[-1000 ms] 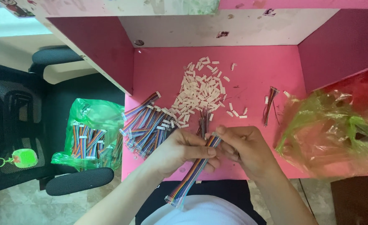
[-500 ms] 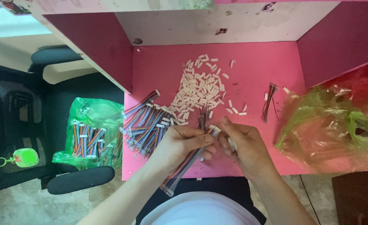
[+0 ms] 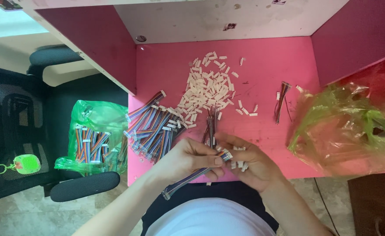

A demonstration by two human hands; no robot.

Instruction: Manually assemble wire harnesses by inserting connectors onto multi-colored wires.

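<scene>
My left hand [image 3: 188,158] pinches one end of a flat multicoloured ribbon cable [image 3: 188,179] that trails down toward my lap. My right hand [image 3: 247,161] is cupped beside it, palm up, with a few small white plastic connector housings [image 3: 238,164] in it, and its fingertips meet the cable's end. A loose bundle of thin wires [image 3: 210,124] lies on the pink table [image 3: 262,74] just beyond my hands. Farther back a heap of white connector housings [image 3: 210,87] is spread out. A pile of ribbon cables with fitted ends [image 3: 153,126] lies at the left.
A green plastic bag [image 3: 97,135] holding more ribbon cables rests on a black chair [image 3: 79,185] left of the table. A crumpled green bag [image 3: 345,126] sits at the right edge. Another small wire bundle [image 3: 281,100] lies mid-right. Dark red side walls box in the table.
My hands have shifted a little toward me and the right hand has turned palm up, showing white housings. The cable's free end hangs lower to the left.
</scene>
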